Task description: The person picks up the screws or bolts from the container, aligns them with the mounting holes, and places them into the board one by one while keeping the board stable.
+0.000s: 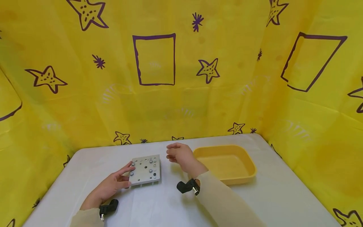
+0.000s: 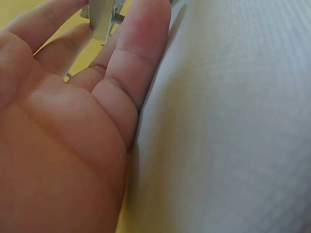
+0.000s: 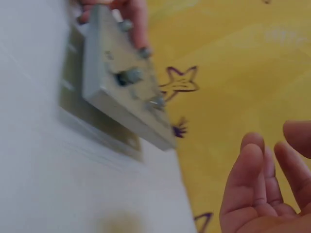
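Observation:
A square metal plate (image 1: 143, 176) with holes and several bolts (image 1: 151, 171) in its top face stands raised over the white table. Its left edge is gripped by my left hand (image 1: 109, 186), fingers over the top and thumb at the near corner. Under the plate, a threaded bolt end (image 2: 117, 18) shows past the fingers in the left wrist view. To the right of the plate, my right hand (image 1: 182, 156) hovers with loosely bent fingers. The right wrist view shows nothing between those fingers (image 3: 239, 189), and the plate (image 3: 121, 109) lies off to their left, above its shadow.
A yellow rectangular tray (image 1: 241, 181) sits on the table (image 1: 158, 208) at the right, partly behind my right wrist. Yellow curtains (image 1: 181, 104) with purple star drawings enclose the back and sides. Each wrist carries a black camera mount (image 1: 185, 186).

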A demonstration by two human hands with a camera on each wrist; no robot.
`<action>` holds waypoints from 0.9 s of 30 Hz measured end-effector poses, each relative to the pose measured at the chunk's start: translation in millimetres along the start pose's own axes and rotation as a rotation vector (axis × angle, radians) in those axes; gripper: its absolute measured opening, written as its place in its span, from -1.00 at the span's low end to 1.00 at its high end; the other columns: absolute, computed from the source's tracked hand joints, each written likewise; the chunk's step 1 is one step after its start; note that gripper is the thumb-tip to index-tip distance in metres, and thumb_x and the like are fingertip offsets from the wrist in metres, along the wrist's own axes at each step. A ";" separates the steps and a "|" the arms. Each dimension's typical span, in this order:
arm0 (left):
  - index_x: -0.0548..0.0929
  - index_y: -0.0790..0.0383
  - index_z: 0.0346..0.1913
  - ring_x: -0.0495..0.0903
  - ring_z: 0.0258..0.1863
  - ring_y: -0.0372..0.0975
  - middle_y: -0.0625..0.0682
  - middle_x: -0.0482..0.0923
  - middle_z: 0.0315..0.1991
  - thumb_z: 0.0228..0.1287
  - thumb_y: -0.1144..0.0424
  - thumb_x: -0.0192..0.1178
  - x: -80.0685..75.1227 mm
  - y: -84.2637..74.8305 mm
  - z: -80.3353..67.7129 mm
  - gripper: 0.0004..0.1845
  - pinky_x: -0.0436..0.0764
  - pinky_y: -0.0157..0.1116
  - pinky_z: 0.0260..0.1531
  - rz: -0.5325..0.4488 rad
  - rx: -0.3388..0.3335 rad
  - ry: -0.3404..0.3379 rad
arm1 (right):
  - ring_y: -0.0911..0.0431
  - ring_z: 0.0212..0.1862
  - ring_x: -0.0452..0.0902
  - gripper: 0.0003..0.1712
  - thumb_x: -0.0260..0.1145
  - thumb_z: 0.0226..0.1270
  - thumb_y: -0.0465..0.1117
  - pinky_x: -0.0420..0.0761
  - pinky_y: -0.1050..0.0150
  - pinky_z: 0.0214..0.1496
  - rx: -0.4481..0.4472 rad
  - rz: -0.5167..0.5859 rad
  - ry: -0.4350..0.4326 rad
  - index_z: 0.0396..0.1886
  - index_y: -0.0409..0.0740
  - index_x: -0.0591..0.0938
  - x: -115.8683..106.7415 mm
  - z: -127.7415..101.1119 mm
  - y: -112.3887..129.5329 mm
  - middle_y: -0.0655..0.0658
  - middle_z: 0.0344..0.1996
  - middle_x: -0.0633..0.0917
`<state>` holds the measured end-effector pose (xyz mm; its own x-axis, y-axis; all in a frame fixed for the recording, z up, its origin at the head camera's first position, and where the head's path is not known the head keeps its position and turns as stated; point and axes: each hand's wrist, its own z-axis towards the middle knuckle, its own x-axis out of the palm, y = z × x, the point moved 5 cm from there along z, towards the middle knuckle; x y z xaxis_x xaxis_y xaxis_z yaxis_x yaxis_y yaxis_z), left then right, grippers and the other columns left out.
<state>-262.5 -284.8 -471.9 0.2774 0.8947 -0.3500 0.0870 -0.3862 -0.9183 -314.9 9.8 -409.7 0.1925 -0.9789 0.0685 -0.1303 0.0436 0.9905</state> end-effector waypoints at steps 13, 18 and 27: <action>0.41 0.17 0.45 0.47 0.12 -0.01 -0.13 -0.13 0.60 0.17 0.33 0.43 -0.4 1.7 -3.1 -0.24 0.58 -0.29 -0.09 -0.024 0.017 0.018 | -0.28 0.20 0.48 -0.46 0.30 0.41 -0.28 0.52 -0.04 0.15 -0.064 0.052 0.007 0.36 -0.21 0.48 -108.3 -40.9 25.0 -0.30 0.23 0.53; 0.40 0.18 0.45 0.46 0.14 -0.01 -0.14 -0.14 0.60 0.17 0.34 0.43 -0.3 1.2 -2.1 -0.24 0.58 -0.30 -0.07 -0.035 0.020 0.017 | -0.14 0.10 0.56 -0.45 0.41 0.30 -0.29 0.59 0.01 0.05 -0.039 -0.237 -0.010 0.30 -0.16 0.56 -126.6 -46.5 10.7 -0.27 0.21 0.56; 0.39 0.19 0.46 0.46 0.13 0.00 -0.10 -0.15 0.60 0.17 0.33 0.42 1.0 -1.3 -1.9 -0.24 0.57 -0.32 -0.07 -0.034 0.017 0.018 | -0.01 -0.20 0.55 -0.51 0.58 0.03 -0.25 0.59 0.11 -0.16 0.000 -0.699 0.143 0.03 -0.09 0.70 -124.1 -51.1 -18.9 -0.21 -0.05 0.64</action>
<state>-260.5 -283.8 -470.7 0.2919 0.9030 -0.3153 0.0805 -0.3517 -0.9327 -286.6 140.7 -430.8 0.3563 -0.7420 -0.5679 0.0704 -0.5847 0.8082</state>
